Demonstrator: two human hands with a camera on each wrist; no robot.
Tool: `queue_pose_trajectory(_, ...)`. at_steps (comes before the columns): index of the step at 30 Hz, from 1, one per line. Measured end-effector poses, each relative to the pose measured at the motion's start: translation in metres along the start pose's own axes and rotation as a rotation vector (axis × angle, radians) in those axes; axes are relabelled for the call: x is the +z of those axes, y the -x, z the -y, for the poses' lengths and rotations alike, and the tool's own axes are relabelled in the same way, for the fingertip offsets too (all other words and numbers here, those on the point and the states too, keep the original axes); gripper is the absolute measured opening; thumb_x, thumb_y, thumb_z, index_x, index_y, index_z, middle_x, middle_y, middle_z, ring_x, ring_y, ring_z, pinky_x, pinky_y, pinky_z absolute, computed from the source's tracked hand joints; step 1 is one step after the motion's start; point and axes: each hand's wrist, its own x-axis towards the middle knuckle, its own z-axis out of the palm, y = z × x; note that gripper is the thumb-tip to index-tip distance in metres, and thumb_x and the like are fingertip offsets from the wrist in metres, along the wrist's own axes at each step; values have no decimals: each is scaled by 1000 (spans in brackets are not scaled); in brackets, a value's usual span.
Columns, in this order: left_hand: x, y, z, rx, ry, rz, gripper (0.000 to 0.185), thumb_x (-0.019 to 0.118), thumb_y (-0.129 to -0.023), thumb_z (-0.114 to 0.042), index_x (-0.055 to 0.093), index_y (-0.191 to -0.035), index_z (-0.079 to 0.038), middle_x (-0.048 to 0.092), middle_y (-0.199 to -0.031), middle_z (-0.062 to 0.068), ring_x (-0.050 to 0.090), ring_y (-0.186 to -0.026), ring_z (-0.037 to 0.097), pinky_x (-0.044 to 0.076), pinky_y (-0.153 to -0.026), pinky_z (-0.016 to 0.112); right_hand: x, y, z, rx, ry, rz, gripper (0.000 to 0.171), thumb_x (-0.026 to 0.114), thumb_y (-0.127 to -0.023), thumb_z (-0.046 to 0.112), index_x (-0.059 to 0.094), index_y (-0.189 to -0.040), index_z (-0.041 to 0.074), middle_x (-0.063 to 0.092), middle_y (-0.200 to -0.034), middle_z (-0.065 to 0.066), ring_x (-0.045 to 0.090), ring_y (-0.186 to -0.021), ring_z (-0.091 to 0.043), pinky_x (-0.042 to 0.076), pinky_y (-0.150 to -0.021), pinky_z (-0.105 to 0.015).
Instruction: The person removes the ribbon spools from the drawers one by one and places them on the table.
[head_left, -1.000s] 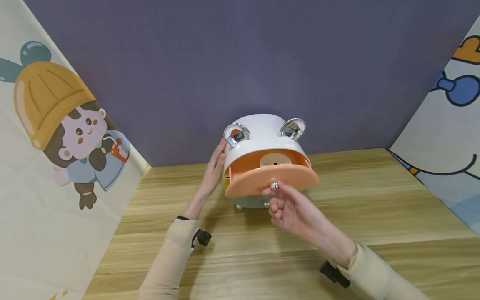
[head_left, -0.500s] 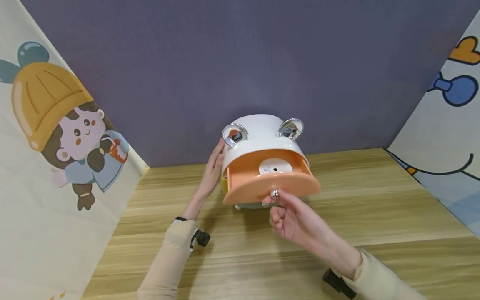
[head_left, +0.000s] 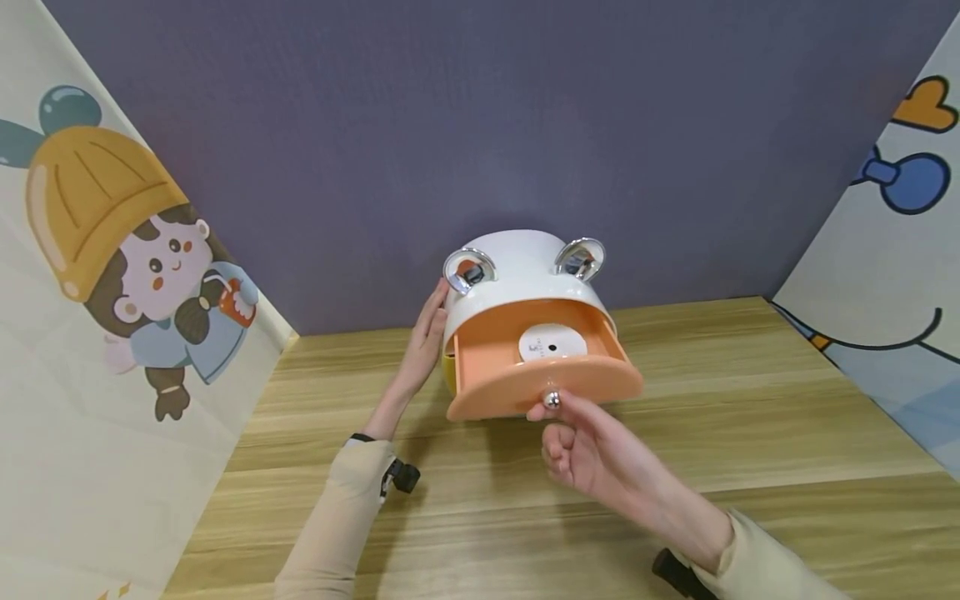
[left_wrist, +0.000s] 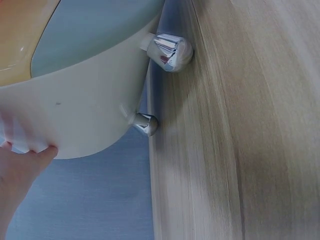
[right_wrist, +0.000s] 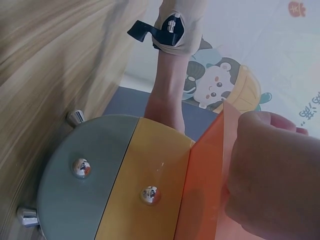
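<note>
We see the right hand (head_left: 600, 458) pinching a small round chrome knob (head_left: 552, 400), its other fingers folded in below. Across from it, the left hand (head_left: 423, 354) rests with fingers extended against the side of a glossy white, round-topped cabinet (head_left: 521, 254). Just past the right hand stands the open peach plastic drawer (head_left: 487, 395), whose front blocks the head camera's sight of what lies lower (the right wrist view shows us a mustard-yellow drawer (right_wrist: 142, 210) and a grey-green drawer (right_wrist: 82, 200), each with a chrome knob). Beyond both hands, a purple-grey wall (head_left: 495, 108) rises close behind the cabinet; below them spreads a wood-grain tabletop (head_left: 487, 525). Well out to the left hand's outer side, we find a white panel (head_left: 67, 433) with a cartoon figure. The cabinet carries two chrome ear-shaped rings (head_left: 491, 260) and short chrome feet (left_wrist: 171, 52); a white round label (head_left: 566, 337) shows inside the peach drawer.
</note>
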Motion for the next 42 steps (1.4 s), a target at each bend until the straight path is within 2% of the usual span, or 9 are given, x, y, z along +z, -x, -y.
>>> queue_pose_trajectory(5,1,0,1,11,-5,-6,61,32,-106,-49,27,-158,-17,16,-168,3,12,-156,24,12,-128,49,1,3,-2,1,7,4,41,26,-110,35,62,-110,14,65,-79,8,59,-71,-2,50,-69,-13)
queue_pose_trajectory(9,-1,2,-21,-35,5,19,52,30,-109,-26,24,-158,-11,13,-168,7,10,-157,26,12,-128,48,2,5,-3,8,0,7,41,25,-110,35,61,-110,15,65,-80,9,59,-71,-1,51,-70,-13)
queue_pose_trajectory(12,-2,5,-37,-70,18,41,52,29,-107,-8,21,-158,-6,11,-168,11,8,-157,28,11,-128,47,2,7,-4,15,-3,15,42,25,-110,35,61,-111,14,64,-80,8,59,-72,-2,50,-70,-13)
queue_pose_trajectory(38,-2,6,-37,-88,21,44,52,27,-108,-12,19,-159,-9,10,-169,9,8,-157,27,10,-128,46,1,15,-11,7,32,46,43,23,-110,33,61,-114,12,64,-83,9,56,-73,-1,48,-70,-12)
queue_pose_trajectory(42,-2,7,-36,-80,27,45,52,28,-108,-13,19,-159,-9,10,-169,9,8,-157,28,11,-128,48,1,16,-12,7,3,68,47,21,-111,34,62,-116,12,64,-83,9,58,-73,-1,48,-69,-13)
